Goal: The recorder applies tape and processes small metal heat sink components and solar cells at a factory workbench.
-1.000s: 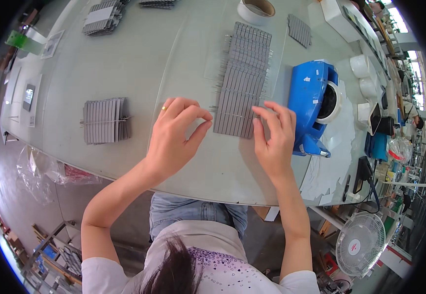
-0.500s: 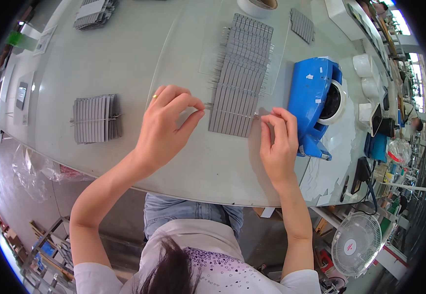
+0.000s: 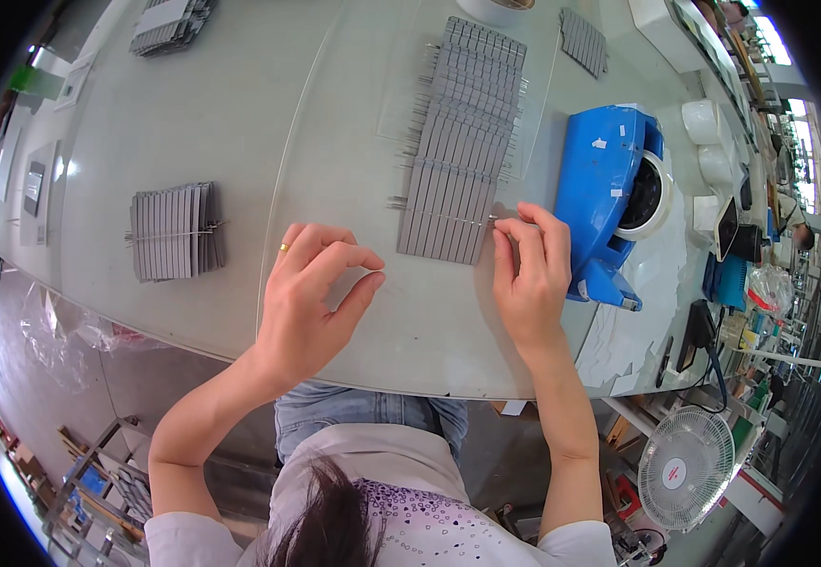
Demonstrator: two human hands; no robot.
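A long row of overlapping grey strip bundles [image 3: 445, 194] lies in front of me, with thin metal pins sticking out along both sides. A thin wire [image 3: 460, 219] crosses the nearest strips. My right hand [image 3: 533, 274] is at the right end of this wire, thumb and index finger pinched on it. To the left of the strips my left hand [image 3: 311, 298] hovers over the table, fingers curved and thumb and index tips slightly apart, with nothing visible between them. Further left lies a separate bundle of grey strips [image 3: 176, 231], also crossed by wires.
A blue tape dispenser [image 3: 595, 180] stands just right of my right hand. Further grey strip stacks lie at the far left [image 3: 172, 24] and far right [image 3: 582, 42]. A tape roll [image 3: 496, 9] sits at the far edge. White rolls [image 3: 701, 123] line the right side; a fan [image 3: 684, 468] stands below.
My left hand has come away from the left end of the wire, moving toward me and slightly left. My right hand stays at the wire's right end.
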